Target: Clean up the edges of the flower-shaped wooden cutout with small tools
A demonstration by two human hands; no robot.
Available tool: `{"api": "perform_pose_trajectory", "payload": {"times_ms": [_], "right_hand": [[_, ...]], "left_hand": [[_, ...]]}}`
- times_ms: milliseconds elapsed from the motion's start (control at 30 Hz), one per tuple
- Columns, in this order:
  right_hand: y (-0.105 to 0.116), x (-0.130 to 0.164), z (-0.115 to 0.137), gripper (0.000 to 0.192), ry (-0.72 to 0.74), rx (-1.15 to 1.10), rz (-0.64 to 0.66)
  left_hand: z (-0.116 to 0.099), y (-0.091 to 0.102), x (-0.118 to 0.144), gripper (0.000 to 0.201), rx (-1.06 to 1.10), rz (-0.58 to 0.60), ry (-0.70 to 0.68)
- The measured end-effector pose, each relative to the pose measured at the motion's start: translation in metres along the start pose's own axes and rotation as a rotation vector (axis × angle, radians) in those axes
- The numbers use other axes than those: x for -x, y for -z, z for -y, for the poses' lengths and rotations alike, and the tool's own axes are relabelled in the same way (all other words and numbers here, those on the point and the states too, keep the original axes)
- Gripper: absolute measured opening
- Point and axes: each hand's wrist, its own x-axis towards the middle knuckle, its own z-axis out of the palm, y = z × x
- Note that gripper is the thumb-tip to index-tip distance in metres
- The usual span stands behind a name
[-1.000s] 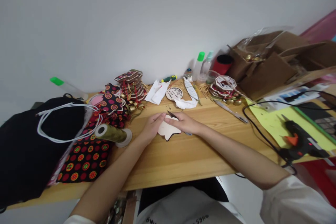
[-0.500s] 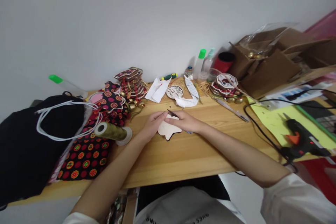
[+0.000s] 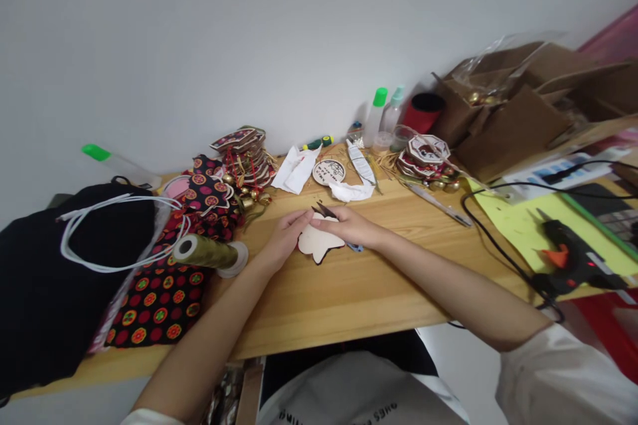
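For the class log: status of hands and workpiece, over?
Left hand steadies wooden cutout on table. Right hand holds scissors at its top edge. Thread spool lies left, apart.

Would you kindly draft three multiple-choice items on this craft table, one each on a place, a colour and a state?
1. Where does the thread spool lie?
A. beside the patterned fabric
B. on the yellow mat
C. inside the cardboard box

2. What colour is the cap of the bottle by the wall?
A. red
B. green
C. black

3. What is the right hand doing?
A. resting empty
B. holding small scissors at the wooden cutout
C. gripping the glue gun

Answers: 1 A, the spool touches the fabric's edge; 2 B, the cap is bright green; 3 B, the blades stick out from the fingers over the cutout, which the left hand steadies.
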Motion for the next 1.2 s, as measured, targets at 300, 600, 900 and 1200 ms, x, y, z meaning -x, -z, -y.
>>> {"api": "perform_pose_trajectory", "payload": {"times_ms": [300, 600, 900, 1200], "right_hand": [[-0.003, -0.003, 0.003, 0.024, -0.085, -0.257, -0.196], [-0.004, -0.004, -0.005, 0.041, 0.03, -0.186, -0.206], [0.007, 0.001, 0.003, 0.051, 0.036, -0.037, 0.069], [0.013, -0.006, 0.01, 0.051, -0.111, -0.27, 0.061]], "left_hand": [[0.001, -0.001, 0.001, 0.044, 0.071, 0.031, 0.047], [0.0, -0.005, 0.005, 0.042, 0.045, 0.055, 0.01], [0.005, -0.002, 0.0, 0.025, 0.264, -0.024, -0.014], [0.002, 0.014, -0.009, 0.029, 0.275, 0.222, -0.006]]}}
